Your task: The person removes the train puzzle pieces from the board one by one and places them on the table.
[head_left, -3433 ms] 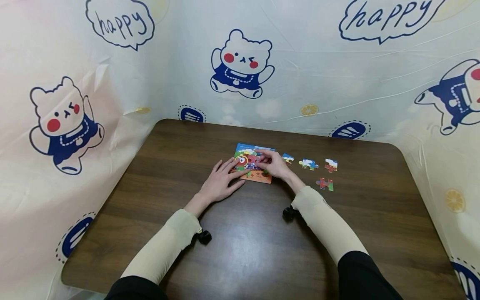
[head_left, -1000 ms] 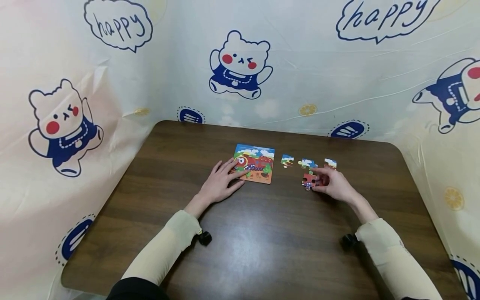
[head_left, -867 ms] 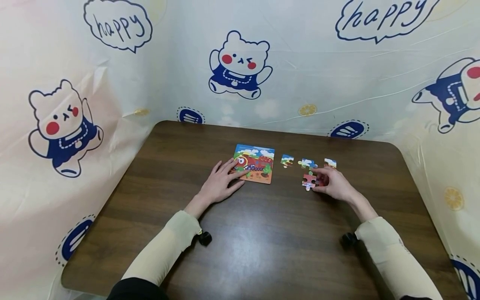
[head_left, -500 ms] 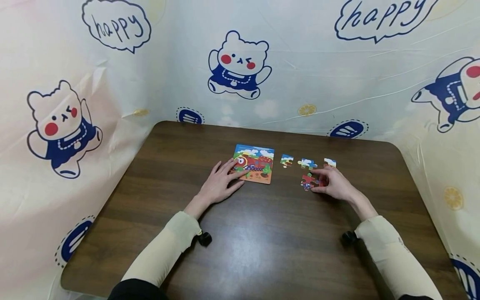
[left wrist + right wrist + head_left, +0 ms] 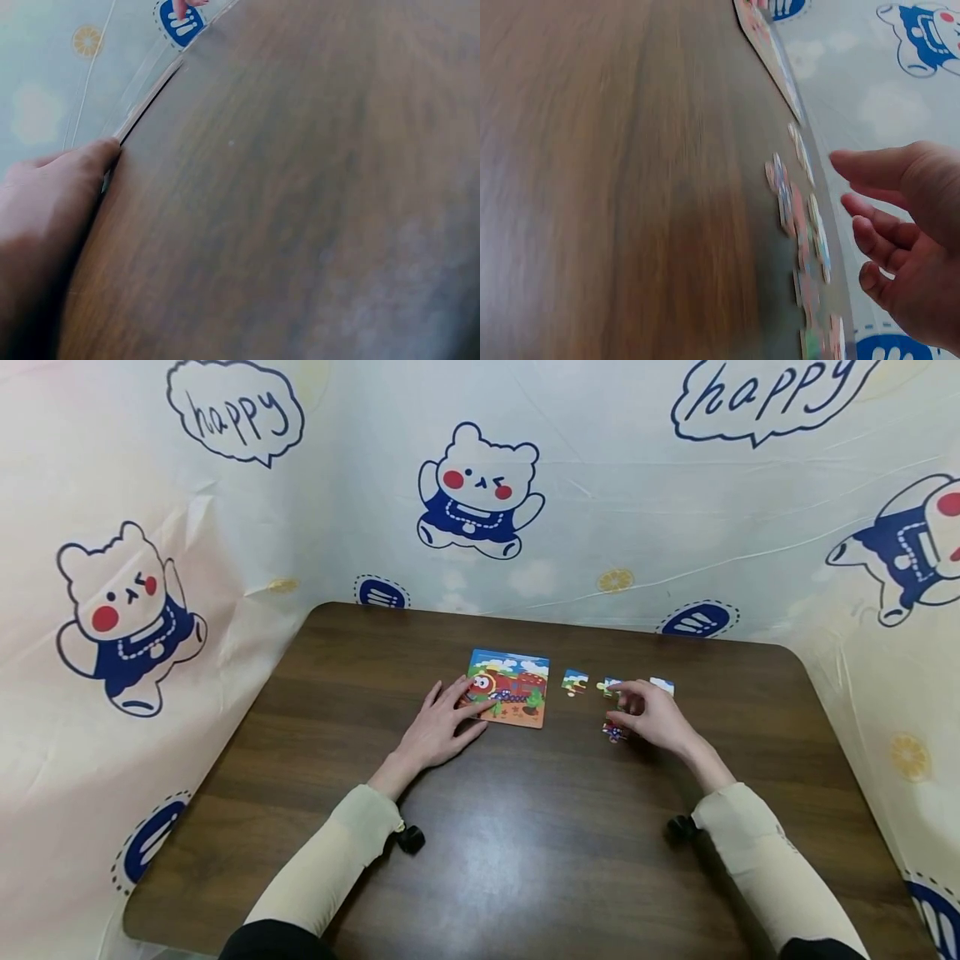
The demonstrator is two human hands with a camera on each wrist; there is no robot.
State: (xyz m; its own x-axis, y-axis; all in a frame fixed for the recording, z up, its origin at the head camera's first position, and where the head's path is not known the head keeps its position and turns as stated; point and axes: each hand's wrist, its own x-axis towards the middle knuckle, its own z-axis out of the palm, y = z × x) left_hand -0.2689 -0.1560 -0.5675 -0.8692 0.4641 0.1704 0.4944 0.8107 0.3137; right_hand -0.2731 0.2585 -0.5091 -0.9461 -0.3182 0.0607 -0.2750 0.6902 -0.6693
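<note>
My left hand (image 5: pixel 438 727) rests with extended fingers on the near left corner of a square picture board (image 5: pixel 525 697) showing a red train. In the left wrist view, part of the left hand (image 5: pixel 52 202) lies against the board's edge. My right hand (image 5: pixel 656 714) hovers over the loose jigsaw pieces and partly hides them. In the right wrist view, its thumb and fingers (image 5: pixel 885 232) are apart with nothing between them. A red and purple jigsaw piece (image 5: pixel 614 733) lies just below the fingertips; it appears to touch another piece in the right wrist view.
A blue and yellow jigsaw piece (image 5: pixel 574 682) lies just right of the board. Another jigsaw piece (image 5: pixel 606 687) and a blue-topped jigsaw piece (image 5: pixel 664 685) lie farther right. The brown table (image 5: pixel 480 843) meets a printed curtain (image 5: pixel 570 510) at the back.
My right hand has carried a red jigsaw piece from the board to another red piece on the right, released it, and lifted slightly away. The left hand stays on the board.
</note>
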